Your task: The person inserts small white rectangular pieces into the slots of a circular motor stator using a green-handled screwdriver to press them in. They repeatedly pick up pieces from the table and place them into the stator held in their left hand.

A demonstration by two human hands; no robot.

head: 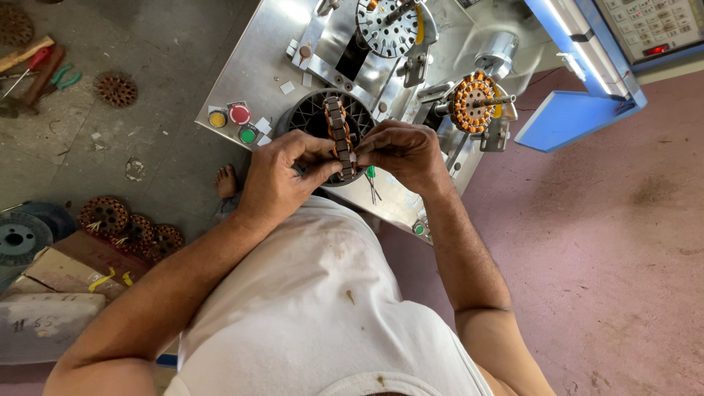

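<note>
I hold a round stator core (339, 136) with copper windings edge-on between both hands, above the front of a steel machine table (257, 73). My left hand (282, 176) grips its near side with thumb and fingers. My right hand (403, 150) pinches its right side at the windings. A black ribbed round holder (308, 114) lies just behind the stator on the table.
A wound stator (471, 103) sits on a spindle at the right, another toothed disc (387, 26) at the back. Yellow, red and green buttons (236, 121) are at the table's left. Several stators (125, 224) and cardboard boxes (66, 271) lie on the floor, left. A blue control panel (587, 66) stands right.
</note>
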